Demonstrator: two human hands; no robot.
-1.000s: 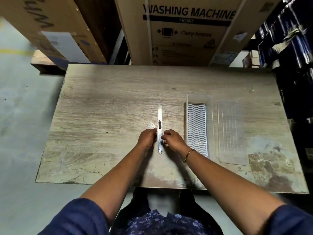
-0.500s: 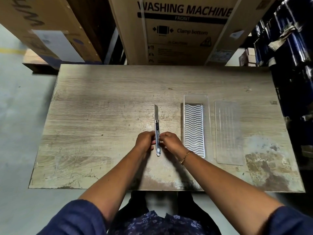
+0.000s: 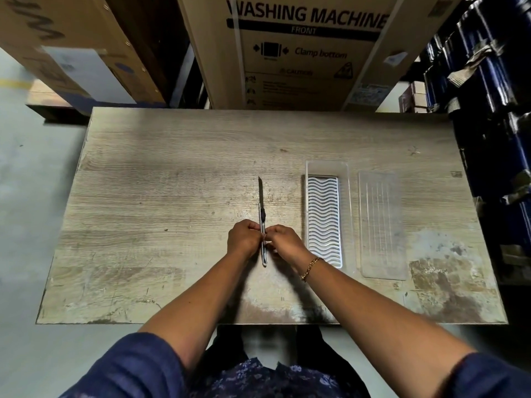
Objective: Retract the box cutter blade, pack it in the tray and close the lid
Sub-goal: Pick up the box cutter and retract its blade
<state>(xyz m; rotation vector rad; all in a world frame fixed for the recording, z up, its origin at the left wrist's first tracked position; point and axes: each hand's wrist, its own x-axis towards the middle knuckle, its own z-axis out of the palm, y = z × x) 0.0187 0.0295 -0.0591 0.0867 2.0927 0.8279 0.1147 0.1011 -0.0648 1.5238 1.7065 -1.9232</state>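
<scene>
Both hands, left (image 3: 243, 237) and right (image 3: 284, 239), grip the box cutter (image 3: 263, 225), blade out, on the surface (image 3: 161, 196) left of the tray (image 3: 326, 168); its lid (image 3: 380, 225) lies beyond, right of the tray.

Both forearms are bare from the elbow down, with dark navy sleeves (image 3: 135, 366) ending near the elbows. The right wrist carries a thin gold chain bracelet (image 3: 311, 268). Between the arms, low in the view, shows dark clothing with a small pale print (image 3: 258, 380), possibly floral, though it is too blurred to tell.
</scene>
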